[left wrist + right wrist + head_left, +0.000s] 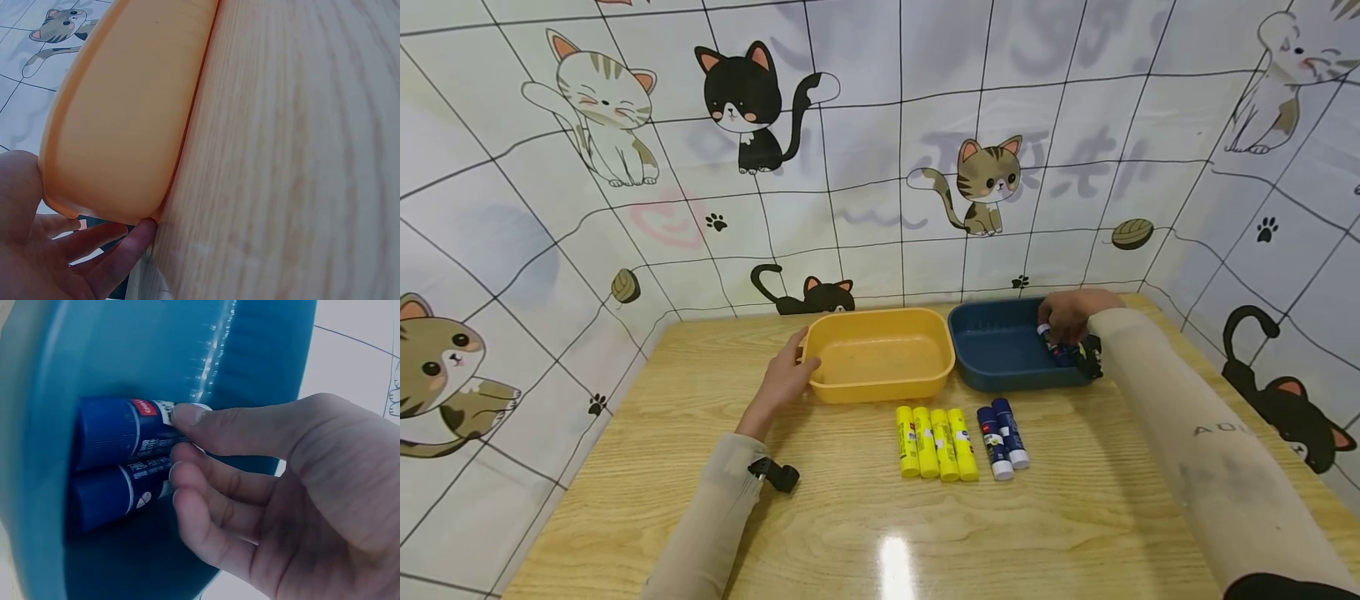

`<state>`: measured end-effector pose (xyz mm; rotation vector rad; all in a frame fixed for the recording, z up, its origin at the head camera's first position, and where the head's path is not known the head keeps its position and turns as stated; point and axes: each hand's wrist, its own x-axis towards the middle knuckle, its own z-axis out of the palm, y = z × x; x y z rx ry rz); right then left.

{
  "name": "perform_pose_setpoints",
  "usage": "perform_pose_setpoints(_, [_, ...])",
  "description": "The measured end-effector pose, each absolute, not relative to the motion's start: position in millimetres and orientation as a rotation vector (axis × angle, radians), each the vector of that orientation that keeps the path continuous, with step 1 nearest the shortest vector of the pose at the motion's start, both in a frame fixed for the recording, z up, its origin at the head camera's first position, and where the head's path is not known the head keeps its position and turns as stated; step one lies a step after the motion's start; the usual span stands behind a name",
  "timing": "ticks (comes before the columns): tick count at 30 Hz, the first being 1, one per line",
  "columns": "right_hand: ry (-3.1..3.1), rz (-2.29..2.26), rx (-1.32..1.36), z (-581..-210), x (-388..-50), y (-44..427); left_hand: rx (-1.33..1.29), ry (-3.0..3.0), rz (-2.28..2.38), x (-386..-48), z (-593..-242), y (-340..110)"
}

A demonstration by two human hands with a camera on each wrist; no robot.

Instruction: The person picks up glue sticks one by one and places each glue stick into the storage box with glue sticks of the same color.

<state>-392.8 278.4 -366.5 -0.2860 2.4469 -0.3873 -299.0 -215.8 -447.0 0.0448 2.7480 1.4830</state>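
Head view: wooden table point(775, 542), two trays, eight glue sticks, two hands at work.

Right hand point(1078, 312) — inside the blue tray point(1000, 387), at its right end; thumb and forefinger pinch one blue glue stick point(134, 428) near its white end, the other fingers bent close together.

Second blue glue stick point(119, 494) — in the blue tray, alongside the pinched one and just below the right fingertips in the right wrist view; whether those fingers touch it cannot be told.

Left hand point(782, 375) — at the left end of the yellow tray point(880, 392), thumb over the rim, fingers apart against the outside.

Two loose blue glue sticks point(996, 442) — on the table, left of the right hand and nearer the person, side by side, tilted alike.

Four yellow glue sticks point(943, 444) — in a row between the hands, in front of the yellow tray.

Handling notes, by judgement: keep the pinched stick level and parallel to its neighbour; lower it to the tray floor before parting the thumb; lift the fingers straight up, lest they roll the second stick. A light left hold suffices; a hard push could nudge the neighbouring tray.
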Motion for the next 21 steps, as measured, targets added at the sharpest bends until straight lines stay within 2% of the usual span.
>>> perform_pose_setpoints(12, [2.488,-0.379,-0.409,-346,-384,282,0.037,2.739,1.473,-300,-445,-216])
perform_pose_setpoints(21, [2.699,-0.412,-0.674,-341,-336,264,0.038,2.734,1.497,-298,-446,-215])
